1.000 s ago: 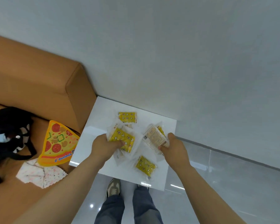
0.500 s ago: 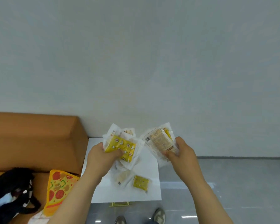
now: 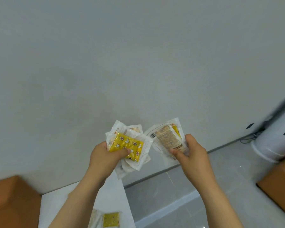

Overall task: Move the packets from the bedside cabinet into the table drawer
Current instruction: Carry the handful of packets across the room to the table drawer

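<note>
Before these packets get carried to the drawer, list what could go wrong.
1. The left hand pinches a loose fan of several packets; the lower ones hang below the thumb and could slide out while walking.
2. At least one packet lies on the white cabinet top, so it may be left behind.
3. The right hand grips its packets only by a corner.

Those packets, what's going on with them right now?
A person is clearing them off the white bedside cabinet. The left hand grips a bunch of packets, the yellow one on top, and the right hand grips another stack. Both are lifted in front of the wall. One yellow packet lies on the cabinet.
</note>
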### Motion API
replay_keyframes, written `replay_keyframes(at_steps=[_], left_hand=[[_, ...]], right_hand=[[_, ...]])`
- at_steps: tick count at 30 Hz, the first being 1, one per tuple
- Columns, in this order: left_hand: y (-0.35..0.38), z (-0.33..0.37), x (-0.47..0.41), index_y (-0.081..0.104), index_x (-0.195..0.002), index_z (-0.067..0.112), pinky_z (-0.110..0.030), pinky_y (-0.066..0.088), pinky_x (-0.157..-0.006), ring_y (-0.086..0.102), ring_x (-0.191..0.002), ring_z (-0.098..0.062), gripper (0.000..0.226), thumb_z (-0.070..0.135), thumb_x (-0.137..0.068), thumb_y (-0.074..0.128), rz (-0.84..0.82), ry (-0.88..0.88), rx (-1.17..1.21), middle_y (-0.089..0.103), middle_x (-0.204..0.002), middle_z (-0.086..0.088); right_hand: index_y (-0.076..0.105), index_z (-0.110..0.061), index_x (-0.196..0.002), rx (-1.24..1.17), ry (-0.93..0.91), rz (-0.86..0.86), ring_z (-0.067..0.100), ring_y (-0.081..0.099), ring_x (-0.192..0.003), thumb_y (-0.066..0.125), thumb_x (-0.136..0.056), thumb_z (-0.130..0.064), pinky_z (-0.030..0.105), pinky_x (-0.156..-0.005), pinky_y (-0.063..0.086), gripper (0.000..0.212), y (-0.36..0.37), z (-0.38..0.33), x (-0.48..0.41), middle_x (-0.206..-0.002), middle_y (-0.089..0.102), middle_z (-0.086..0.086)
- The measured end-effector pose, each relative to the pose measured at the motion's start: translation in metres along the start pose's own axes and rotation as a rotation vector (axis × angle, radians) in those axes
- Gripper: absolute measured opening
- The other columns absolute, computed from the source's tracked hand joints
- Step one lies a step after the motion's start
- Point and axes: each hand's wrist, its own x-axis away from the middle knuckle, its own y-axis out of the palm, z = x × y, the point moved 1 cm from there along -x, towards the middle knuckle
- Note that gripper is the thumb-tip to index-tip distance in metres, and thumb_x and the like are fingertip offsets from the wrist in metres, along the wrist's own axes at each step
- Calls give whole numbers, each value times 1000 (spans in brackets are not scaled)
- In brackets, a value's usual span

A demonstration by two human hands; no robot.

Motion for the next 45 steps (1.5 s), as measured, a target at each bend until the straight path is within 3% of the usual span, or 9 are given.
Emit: replay_keyframes(at_steps=[5,13,17,21,28,34,37,40,45], left_hand=[[89,39,20,69,-85,21,-23,46,-57,68,-76,-13,16,11,-74,76,-130,106,1,73,-81,7],[249,78,72,72,-86,20,-23,50,-61,70,-76,-11,16,13,-73,78,-341,269,-63,74,-81,6],[328,84,102,70,-79,21,-19,48,-56,69,-69,-7,14,11,-73,78,-463,315,-76,73,-74,9],[399,86,125,70,-79,19,-13,48,-50,68,-64,-2,17,4,-73,76,-609,316,-42,73,-73,15],[521,91,139,69,-80,18,-7,44,-45,66,-60,2,17,2,-75,75,-843,342,-63,72,-69,16],[625,105,146,70,-81,18,-17,47,-54,68,-62,-3,18,2,-73,76,-1066,352,-90,74,-72,11],[675,113,155,69,-79,18,-16,47,-52,67,-61,-3,20,4,-68,79,-1195,349,-112,73,-69,10],[721,112,170,70,-78,19,-29,54,-63,68,-72,-13,24,17,-56,78,-1322,370,-156,74,-77,4],[782,93,214,72,-79,21,-31,55,-66,70,-76,-16,21,11,-64,82,-1502,352,-211,75,-78,4]], right_hand=[[49,-20,-84,9,17,169,14,56,-63,68,-85,-20,28,-53,44,20,-88,33,6,-74,62,-4],[54,-23,-93,32,64,396,16,63,-79,67,-86,-25,42,-69,54,16,-239,97,35,-85,67,-6],[54,-24,-92,28,98,514,-3,60,-80,67,-87,-22,22,-65,52,14,-304,135,58,-83,65,-17],[54,-30,-92,55,176,613,-7,60,-81,68,-86,-23,35,-70,55,17,-356,175,79,-88,66,-23],[54,-20,-94,100,296,800,-12,59,-87,68,-86,-20,20,-65,54,17,-422,236,96,-90,64,-24],[55,-18,-98,190,429,975,-20,55,-89,69,-85,-20,11,-64,51,19,-473,274,104,-91,60,-29],[54,-31,-95,200,496,1076,-20,56,-90,69,-85,-20,8,-64,48,22,-493,286,110,-93,61,-29],[52,-31,-89,230,592,1183,-17,56,-84,69,-85,-19,4,-60,43,21,-507,301,121,-91,64,-22],[54,-28,-96,248,736,1289,-21,55,-80,68,-86,-18,1,-60,41,21,-528,322,152,-90,61,-24]])
